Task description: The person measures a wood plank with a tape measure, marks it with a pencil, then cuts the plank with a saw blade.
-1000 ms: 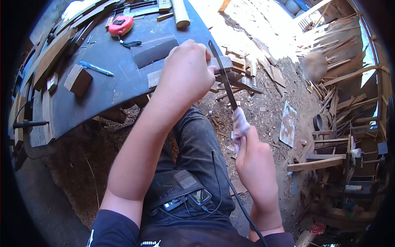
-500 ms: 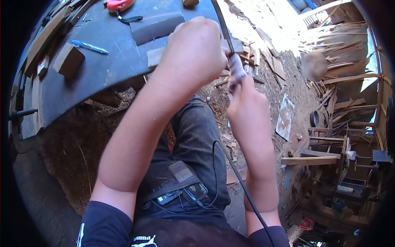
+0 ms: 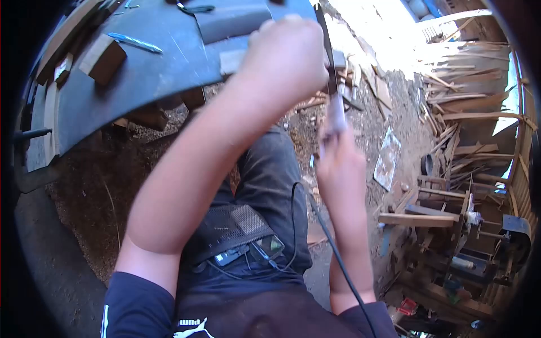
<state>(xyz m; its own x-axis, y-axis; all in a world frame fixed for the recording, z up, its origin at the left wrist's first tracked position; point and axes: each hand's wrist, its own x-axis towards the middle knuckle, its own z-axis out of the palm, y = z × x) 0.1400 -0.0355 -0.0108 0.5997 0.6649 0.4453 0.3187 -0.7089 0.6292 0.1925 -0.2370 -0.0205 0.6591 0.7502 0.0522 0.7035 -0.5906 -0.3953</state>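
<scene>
Holds the long dark blade (image 3: 323, 25) at the bench (image 3: 135, 84), just beside its near edge, pointing away from the body. Grips the cloth-wrapped handle (image 3: 336, 112) in the closed fingers of the right hand (image 3: 342, 160), wrapped perhaps to soften the hold. Sets the left hand (image 3: 290, 53) knuckles up over a pale wood piece (image 3: 231, 61), apparently to steady it at the bench edge. Cannot tell the hold of the left fingers, hidden from view. Passes the blade close by the wood's right end; cannot tell touching from apart. Just beyond, a dark block (image 3: 234, 23) lying flat. Has a blue pen (image 3: 135, 42) and a wood block (image 3: 103, 59) well to the left, perhaps for elbow room. Wears a mesh pouch (image 3: 234, 231) at the lap, presumably to free both hands.
</scene>
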